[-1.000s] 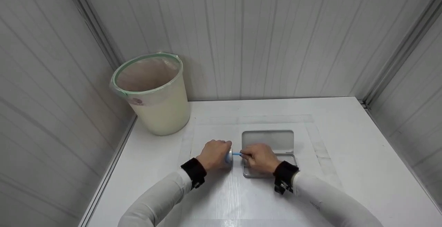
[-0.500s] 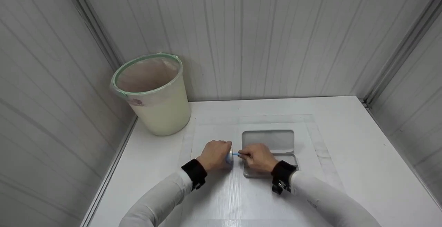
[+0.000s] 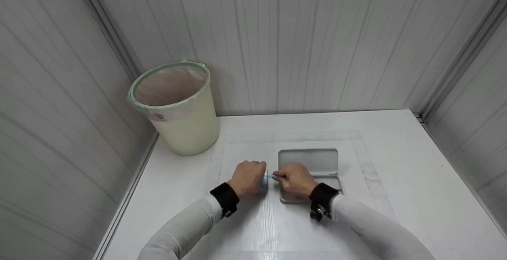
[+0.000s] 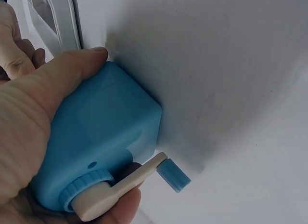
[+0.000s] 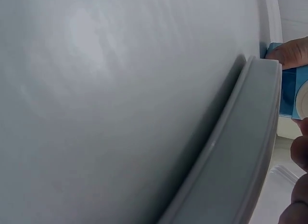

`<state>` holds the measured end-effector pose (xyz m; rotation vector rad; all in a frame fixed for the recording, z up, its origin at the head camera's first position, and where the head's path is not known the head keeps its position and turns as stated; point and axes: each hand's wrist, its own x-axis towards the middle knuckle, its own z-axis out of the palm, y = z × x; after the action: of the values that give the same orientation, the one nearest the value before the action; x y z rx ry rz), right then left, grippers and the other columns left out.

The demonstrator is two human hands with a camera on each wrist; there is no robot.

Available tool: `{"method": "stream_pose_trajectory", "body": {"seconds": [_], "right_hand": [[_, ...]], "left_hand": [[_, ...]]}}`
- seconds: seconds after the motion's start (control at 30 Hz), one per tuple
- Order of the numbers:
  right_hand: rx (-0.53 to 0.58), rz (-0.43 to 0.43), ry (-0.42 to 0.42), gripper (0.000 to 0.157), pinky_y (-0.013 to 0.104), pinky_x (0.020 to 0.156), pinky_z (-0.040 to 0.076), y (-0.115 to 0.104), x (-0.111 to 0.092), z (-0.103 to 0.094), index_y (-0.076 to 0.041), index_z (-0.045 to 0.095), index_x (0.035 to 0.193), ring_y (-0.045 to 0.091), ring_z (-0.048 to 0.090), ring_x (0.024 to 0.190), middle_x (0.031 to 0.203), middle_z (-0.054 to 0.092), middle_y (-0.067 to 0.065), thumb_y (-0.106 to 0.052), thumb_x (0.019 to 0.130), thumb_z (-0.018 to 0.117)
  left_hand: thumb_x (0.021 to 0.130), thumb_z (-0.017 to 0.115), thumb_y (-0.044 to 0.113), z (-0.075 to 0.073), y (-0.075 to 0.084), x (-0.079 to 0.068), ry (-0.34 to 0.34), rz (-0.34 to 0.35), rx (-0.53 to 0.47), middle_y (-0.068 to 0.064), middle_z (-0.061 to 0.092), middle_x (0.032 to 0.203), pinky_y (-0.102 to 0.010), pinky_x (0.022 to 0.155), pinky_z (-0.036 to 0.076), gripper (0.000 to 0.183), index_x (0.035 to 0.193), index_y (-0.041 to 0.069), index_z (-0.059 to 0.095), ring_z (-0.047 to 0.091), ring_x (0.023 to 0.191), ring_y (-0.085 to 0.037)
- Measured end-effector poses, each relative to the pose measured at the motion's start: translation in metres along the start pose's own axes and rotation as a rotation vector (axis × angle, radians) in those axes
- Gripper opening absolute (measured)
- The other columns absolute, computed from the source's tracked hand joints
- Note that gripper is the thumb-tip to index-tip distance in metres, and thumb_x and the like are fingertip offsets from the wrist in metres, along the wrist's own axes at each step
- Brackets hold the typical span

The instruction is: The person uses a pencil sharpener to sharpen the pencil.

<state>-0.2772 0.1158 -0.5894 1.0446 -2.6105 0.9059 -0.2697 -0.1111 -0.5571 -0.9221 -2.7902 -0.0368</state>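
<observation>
My left hand (image 3: 247,179) grips a blue hand-crank pencil sharpener (image 4: 106,118), thumb along its side and fingers beneath it. Its cream crank arm (image 4: 139,178) ends in a blue knob (image 4: 173,175) and points out past the fingers. A thin blue pencil (image 3: 271,176) reaches from the sharpener's other end to my right hand (image 3: 295,179), which pinches it. Most of the pencil is hidden by the hand and the sharpener. An open grey pencil case (image 3: 308,161) lies on the table, the right hand over its near half.
A cream bin (image 3: 184,127) with a green rim and clear liner stands at the back left. Grey panel walls (image 3: 277,46) border the white table (image 3: 404,165). Clear tape strips (image 3: 317,136) frame the work area.
My right hand has shifted slightly left, and less of the blue pencil shows between it and the sharpener. The left hand and the case have stayed nearly where they were.
</observation>
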Motion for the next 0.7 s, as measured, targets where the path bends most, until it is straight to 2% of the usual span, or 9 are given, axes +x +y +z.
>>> {"method": "stream_pose_trajectory", "body": {"seconds": [0.17,0.3,0.37,0.43,0.5,0.57,0.63,0.7], "right_hand": [[-0.056,-0.016,-0.034,0.014,0.037,0.072,0.062,-0.001,0.002,-0.004,-0.009,0.09,0.109,0.023,0.076,0.075,0.09,0.086,0.007,-0.012,0.101,0.079],[-0.077,0.016,-0.094,0.017,0.042,0.077,0.063,-0.005,0.004,-0.009,-0.007,0.088,0.112,0.026,0.077,0.082,0.094,0.085,0.008,-0.018,0.103,0.077],[-0.086,0.042,-0.126,0.026,0.046,0.082,0.064,-0.007,0.004,-0.013,-0.006,0.085,0.118,0.028,0.078,0.088,0.1,0.084,0.01,-0.025,0.102,0.078],[-0.091,0.063,-0.159,0.04,0.05,0.087,0.065,-0.009,0.005,-0.019,-0.003,0.081,0.126,0.031,0.079,0.094,0.107,0.084,0.013,-0.033,0.1,0.08],[-0.095,0.064,-0.181,0.054,0.053,0.092,0.065,-0.01,0.007,-0.025,0.0,0.076,0.135,0.034,0.079,0.101,0.115,0.083,0.017,-0.039,0.098,0.081],[-0.096,0.056,-0.196,0.066,0.055,0.097,0.065,-0.012,0.009,-0.032,0.001,0.071,0.141,0.038,0.079,0.108,0.123,0.082,0.02,-0.046,0.096,0.081],[-0.1,0.048,-0.205,0.074,0.058,0.102,0.063,-0.013,0.011,-0.038,0.002,0.068,0.145,0.041,0.077,0.117,0.131,0.08,0.022,-0.052,0.095,0.081],[-0.1,0.059,-0.219,0.08,0.061,0.109,0.06,-0.016,0.012,-0.042,0.001,0.066,0.149,0.043,0.075,0.126,0.14,0.076,0.024,-0.054,0.094,0.082]], "left_hand": [[0.076,0.099,0.028,0.001,0.003,0.0,-0.007,-0.044,-0.017,-0.006,0.068,0.076,-0.037,0.054,0.053,0.044,0.089,0.009,0.061,0.06,0.062,-0.02],[0.079,0.097,0.034,-0.001,0.008,-0.001,-0.017,-0.09,-0.003,-0.008,0.069,0.077,-0.038,0.054,0.057,0.046,0.093,0.009,0.062,0.067,0.063,-0.024],[0.079,0.099,0.044,-0.006,0.01,-0.001,-0.059,-0.124,-0.021,-0.012,0.072,0.085,-0.042,0.058,0.062,0.058,0.107,0.006,0.065,0.072,0.07,-0.028],[0.076,0.1,0.056,-0.014,0.01,-0.001,-0.115,-0.171,-0.071,-0.018,0.075,0.104,-0.046,0.067,0.066,0.085,0.132,0.003,0.064,0.076,0.081,-0.033],[0.07,0.101,0.066,-0.023,0.006,-0.004,-0.17,-0.228,-0.142,-0.023,0.074,0.125,-0.052,0.078,0.068,0.116,0.156,0.003,0.054,0.078,0.097,-0.039],[0.066,0.102,0.07,-0.033,-0.001,-0.008,-0.215,-0.282,-0.212,-0.027,0.068,0.142,-0.057,0.09,0.067,0.135,0.169,0.007,0.043,0.075,0.113,-0.044],[0.065,0.105,0.064,-0.04,-0.011,-0.013,-0.255,-0.312,-0.266,-0.028,0.065,0.149,-0.06,0.098,0.064,0.135,0.17,0.007,0.043,0.07,0.123,-0.047],[0.068,0.107,0.054,-0.043,-0.02,-0.018,-0.304,-0.32,-0.307,-0.027,0.066,0.148,-0.061,0.104,0.062,0.125,0.167,0.006,0.048,0.068,0.129,-0.047]]}}
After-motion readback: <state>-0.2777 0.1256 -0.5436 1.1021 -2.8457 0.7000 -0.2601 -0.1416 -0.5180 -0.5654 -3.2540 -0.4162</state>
